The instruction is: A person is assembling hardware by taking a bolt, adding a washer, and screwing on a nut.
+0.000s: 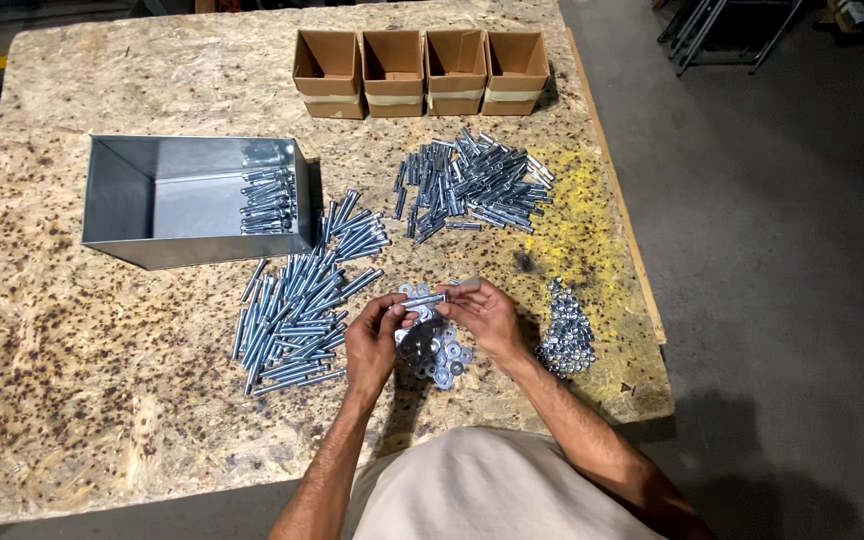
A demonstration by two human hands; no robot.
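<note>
Head view: left hand [372, 340] and right hand [487, 315] pinch one bolt [430, 299] over a chipboard table [102, 350]; grey concrete floor [782, 250] lies right.

Four open brown cartons [424, 70], table's far edge

Counts on my bench

I count four open cardboard boxes [424, 70] in a row; one metal tray [132, 205]; two heaps of long bolts [297, 305]; one heap of sleeves [472, 185]; washers [442, 350] and nuts [567, 330] too many to count.
</note>
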